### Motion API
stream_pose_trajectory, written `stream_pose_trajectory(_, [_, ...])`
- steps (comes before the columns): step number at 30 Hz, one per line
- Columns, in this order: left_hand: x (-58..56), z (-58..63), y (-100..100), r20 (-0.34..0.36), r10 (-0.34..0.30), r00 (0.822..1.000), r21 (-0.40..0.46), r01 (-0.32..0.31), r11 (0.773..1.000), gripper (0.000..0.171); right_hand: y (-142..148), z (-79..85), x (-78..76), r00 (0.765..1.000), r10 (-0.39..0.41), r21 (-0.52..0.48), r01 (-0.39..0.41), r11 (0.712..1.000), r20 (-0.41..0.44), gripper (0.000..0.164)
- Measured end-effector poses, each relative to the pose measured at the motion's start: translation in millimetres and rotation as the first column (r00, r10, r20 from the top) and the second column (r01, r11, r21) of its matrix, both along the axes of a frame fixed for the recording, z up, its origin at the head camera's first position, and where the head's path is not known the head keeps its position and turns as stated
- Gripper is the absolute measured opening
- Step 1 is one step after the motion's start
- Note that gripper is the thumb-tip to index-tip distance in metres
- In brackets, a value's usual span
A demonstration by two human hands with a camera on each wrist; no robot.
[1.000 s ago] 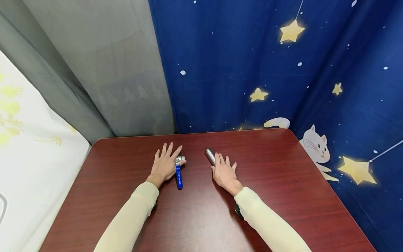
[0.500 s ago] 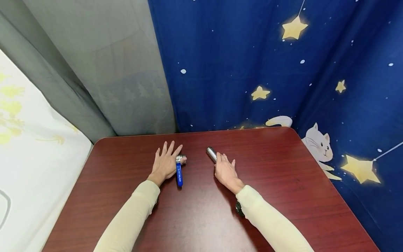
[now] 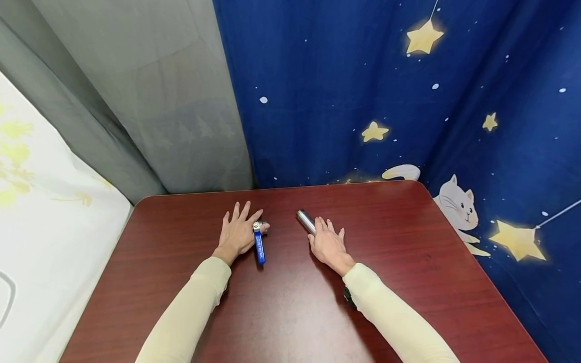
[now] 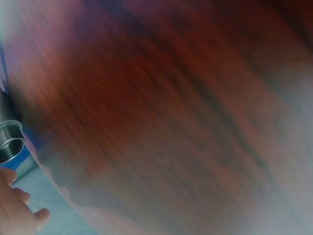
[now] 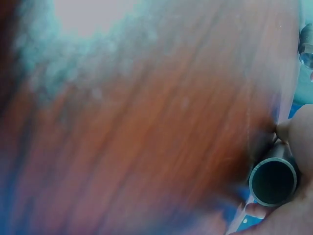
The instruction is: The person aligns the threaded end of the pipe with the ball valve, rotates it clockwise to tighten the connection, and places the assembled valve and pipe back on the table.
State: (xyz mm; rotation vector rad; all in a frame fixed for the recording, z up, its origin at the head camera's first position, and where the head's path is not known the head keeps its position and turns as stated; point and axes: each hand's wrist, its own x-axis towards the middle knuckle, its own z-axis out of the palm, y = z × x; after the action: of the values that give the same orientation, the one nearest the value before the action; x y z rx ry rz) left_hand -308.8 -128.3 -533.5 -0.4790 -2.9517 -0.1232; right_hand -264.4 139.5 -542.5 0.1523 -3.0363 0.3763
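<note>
On the left of the table's middle, my left hand (image 3: 236, 234) lies with fingers spread, its thumb touching a ball valve (image 3: 259, 247) with a long blue lever. The lever points toward me. A threaded metal end of the valve (image 4: 11, 142) shows at the left edge of the left wrist view. My right hand (image 3: 329, 247) rests over a short metal pipe (image 3: 306, 221), its fingers extended along it. The pipe's far end sticks out beyond the fingers, while its near end faces the right wrist camera as a round opening. The palm hides the rest of the pipe in the head view.
Both things lie on a dark red-brown wooden table (image 3: 290, 307). Behind it hang a grey curtain (image 3: 172, 126) and a blue curtain (image 3: 317, 126) with stars and a cat. White patterned fabric (image 3: 54, 227) stands along the left side.
The valve's lever has swung slightly, its near end now a little farther right and away from me. My right fingers drew together, then spread again. The left hand stays nearly still.
</note>
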Motion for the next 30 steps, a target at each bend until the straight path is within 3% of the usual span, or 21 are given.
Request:
stream_pose_trajectory(10, [-2.9, -3.5, 1.9, -0.008, 0.013, 1.0, 0.02, -0.013, 1.0, 0.071, 3.3, 0.3, 1.1, 0.999, -0.032, 0.007, 0.032, 0.999, 0.009, 0.064])
stream_pose_trajectory(17, [-2.0, -3.0, 1.0, 0.001, 0.037, 0.999, 0.028, -0.037, 0.999, 0.074, 0.5, -1.7, -1.0, 1.0, -0.015, 0.018, 0.015, 1.0, -0.003, 0.047])
stream_pose_trajectory(30, [-0.2, 1.6, 3.2, -0.014, -0.028, 0.999, -0.079, 0.027, 0.997, 0.071, -3.3, 1.5, -1.6, 1.0, 0.011, 0.023, -0.011, 1.0, 0.005, 0.036])
